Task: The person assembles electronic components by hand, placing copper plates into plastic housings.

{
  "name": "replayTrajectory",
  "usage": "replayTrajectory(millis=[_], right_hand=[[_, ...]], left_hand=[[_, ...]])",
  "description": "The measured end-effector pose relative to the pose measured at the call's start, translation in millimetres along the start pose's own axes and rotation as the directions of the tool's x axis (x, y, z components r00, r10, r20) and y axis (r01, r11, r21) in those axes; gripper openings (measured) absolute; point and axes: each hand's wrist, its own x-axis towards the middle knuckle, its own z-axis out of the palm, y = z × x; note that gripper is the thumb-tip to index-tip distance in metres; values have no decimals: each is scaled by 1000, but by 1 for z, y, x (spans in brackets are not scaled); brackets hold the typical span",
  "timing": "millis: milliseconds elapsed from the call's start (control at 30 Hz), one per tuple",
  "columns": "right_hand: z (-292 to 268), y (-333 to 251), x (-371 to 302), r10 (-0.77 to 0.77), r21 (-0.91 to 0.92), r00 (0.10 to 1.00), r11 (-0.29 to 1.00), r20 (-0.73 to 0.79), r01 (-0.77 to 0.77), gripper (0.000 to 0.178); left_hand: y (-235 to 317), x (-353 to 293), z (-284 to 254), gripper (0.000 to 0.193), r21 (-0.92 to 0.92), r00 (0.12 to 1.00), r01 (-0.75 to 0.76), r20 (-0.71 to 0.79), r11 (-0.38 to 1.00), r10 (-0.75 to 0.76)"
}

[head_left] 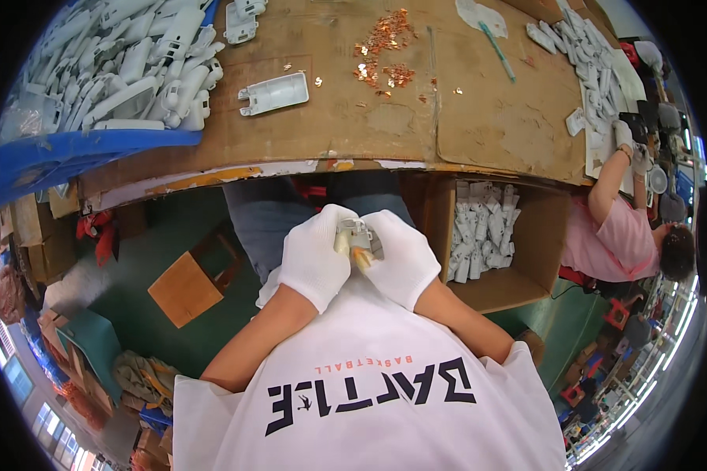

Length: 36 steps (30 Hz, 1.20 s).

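Observation:
My left hand (316, 255) and my right hand (404, 259), both in white knit gloves, are close together in front of my chest, below the table edge. Between them they grip a small grey-white plastic housing (357, 229), with the fingers curled around its sides. Something yellow-orange shows at its lower end, too small to make out. The gloves cover most of the part. Beyond my hands, a single pale plastic housing (279, 94) lies on the cardboard-covered table (353, 141). Farther back is a scattered heap of small copper-coloured metal pieces (393, 35).
A blue bin (94, 149) heaped with white housings stands at the left. Right of my hands, a cardboard box (514, 294) holds more white parts. A teal pen (497, 53) lies on the table. A co-worker in pink (613, 243) sits at the right. A wooden stool (184, 289) stands lower left.

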Motion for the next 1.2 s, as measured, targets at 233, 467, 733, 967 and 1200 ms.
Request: replayTrajectory(millis=[233,467,733,967,1200], right_hand=[[-9,-2,-4,-371,-465,925,835,-81,295,39],[-8,-5,7,-383,-531,915,805,-123,265,47],[-40,-1,44,-318,-370,908,906,-272,207,37],[-93,0,87,-371,-293,806,921,-461,256,49],[-358,175,203,-24,-289,442,789,-897,-542,33]], left_hand=[[3,17,-1,18,-221,982,28,-177,975,-68],[-2,33,-3,24,-343,982,-5,-180,939,-60],[31,83,1,24,-271,989,-64,-148,960,24],[88,148,-14,41,-584,990,-140,-56,800,132],[35,271,-92,51,686,670,117,-588,718,453]])
